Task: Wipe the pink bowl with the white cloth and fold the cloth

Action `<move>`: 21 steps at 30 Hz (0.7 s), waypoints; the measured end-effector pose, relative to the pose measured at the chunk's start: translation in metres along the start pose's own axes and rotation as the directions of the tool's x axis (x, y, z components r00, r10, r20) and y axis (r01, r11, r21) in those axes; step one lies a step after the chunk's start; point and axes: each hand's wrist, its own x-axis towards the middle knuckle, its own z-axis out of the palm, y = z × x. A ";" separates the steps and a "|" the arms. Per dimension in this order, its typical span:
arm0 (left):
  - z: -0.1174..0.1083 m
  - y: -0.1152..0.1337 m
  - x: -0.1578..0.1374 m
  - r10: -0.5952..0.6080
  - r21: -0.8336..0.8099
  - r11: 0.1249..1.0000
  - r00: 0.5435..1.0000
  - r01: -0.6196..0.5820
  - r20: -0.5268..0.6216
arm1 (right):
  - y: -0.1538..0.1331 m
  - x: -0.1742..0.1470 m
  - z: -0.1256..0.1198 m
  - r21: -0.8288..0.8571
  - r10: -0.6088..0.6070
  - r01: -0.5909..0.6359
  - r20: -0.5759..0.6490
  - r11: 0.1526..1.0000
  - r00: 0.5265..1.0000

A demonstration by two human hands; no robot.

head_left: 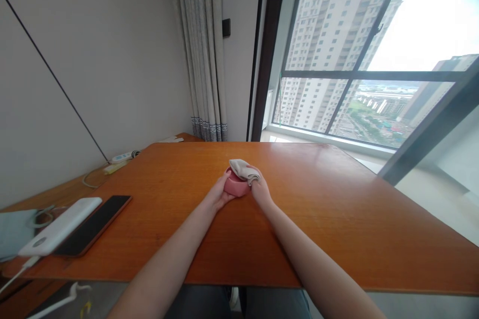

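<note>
Both hands meet over the middle of the table. My left hand [220, 193] is closed around the left side of a small pink bowl [236, 188], thumb at its rim and fingers beneath. A folded light-grey cloth [244, 170] lies over the bowl's rim and partly hides its inside. At the right, my right hand [261, 189] grips the cloth against the bowl, with some fingers hidden behind the cloth.
The brown wooden table [318, 199] spans the front. On its left lie a dark phone [95, 225] and a white power bank [62, 226] with a cable. A power strip [123, 157] sits beyond the left edge. Behind are a curtain [204, 60] and a window [337, 75].
</note>
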 end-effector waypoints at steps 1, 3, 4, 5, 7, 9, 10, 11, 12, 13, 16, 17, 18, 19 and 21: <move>0.000 0.001 0.002 0.051 -0.035 0.998 0.998 -0.053 -0.047 | 0.000 -0.007 0.006 -0.013 -0.030 0.030 -0.004 0.999 1.000; -0.001 0.005 0.005 0.153 -0.090 0.982 0.982 -0.163 -0.112 | -0.005 -0.018 0.017 -0.055 -0.079 0.081 0.038 0.995 0.996; -0.002 0.007 0.006 0.196 -0.112 0.971 0.973 -0.209 -0.119 | -0.009 -0.022 0.020 -0.070 -0.098 0.102 0.061 0.992 0.993; -0.003 0.009 0.006 0.227 -0.132 0.961 0.967 -0.242 -0.115 | -0.013 -0.024 0.022 -0.071 -0.111 0.116 0.072 0.991 0.991; -0.003 0.011 0.005 0.256 -0.151 0.951 0.962 -0.268 -0.094 | -0.022 -0.023 0.020 -0.036 -0.099 0.099 0.000 0.994 0.995; -0.002 0.011 0.003 0.243 -0.141 0.958 0.968 -0.249 -0.062 | -0.030 -0.016 0.012 0.033 -0.008 0.014 -0.162 0.999 0.987; -0.001 0.010 0.001 0.233 -0.132 0.963 0.972 -0.237 -0.041 | -0.033 -0.013 0.008 0.063 0.052 -0.037 -0.239 0.997 0.970; 0.000 0.008 -0.001 0.222 -0.123 0.967 0.975 -0.221 -0.010 | -0.035 -0.009 0.003 0.083 0.105 -0.084 -0.291 0.993 0.951; 0.002 0.007 -0.003 0.201 -0.113 0.974 0.979 -0.197 0.026 | -0.037 -0.007 0.000 0.090 0.141 -0.118 -0.310 0.989 0.940; 0.004 0.005 -0.005 0.171 -0.105 0.981 0.983 -0.164 0.063 | -0.039 -0.005 -0.003 0.086 0.155 -0.135 -0.299 0.987 0.942; 0.008 0.001 -0.009 0.105 -0.101 0.991 0.984 -0.091 0.147 | -0.040 -0.007 -0.002 0.082 0.105 -0.091 -0.193 0.992 0.976; 0.008 0.001 -0.010 0.108 -0.111 0.990 0.982 -0.091 0.155 | -0.039 -0.008 0.000 0.089 0.082 -0.068 -0.168 0.994 0.982; 0.008 0.002 -0.009 0.124 -0.126 0.987 0.980 -0.105 0.154 | -0.037 -0.011 0.004 0.091 0.067 -0.054 -0.149 0.994 0.987; 0.007 0.003 -0.008 0.150 -0.142 0.981 0.979 -0.130 0.142 | -0.035 -0.014 0.008 0.087 0.062 -0.051 -0.132 0.995 0.989; 0.004 0.008 -0.005 0.212 -0.170 0.966 0.974 -0.195 0.085 | -0.030 -0.020 0.017 0.074 0.067 -0.061 -0.081 0.995 0.994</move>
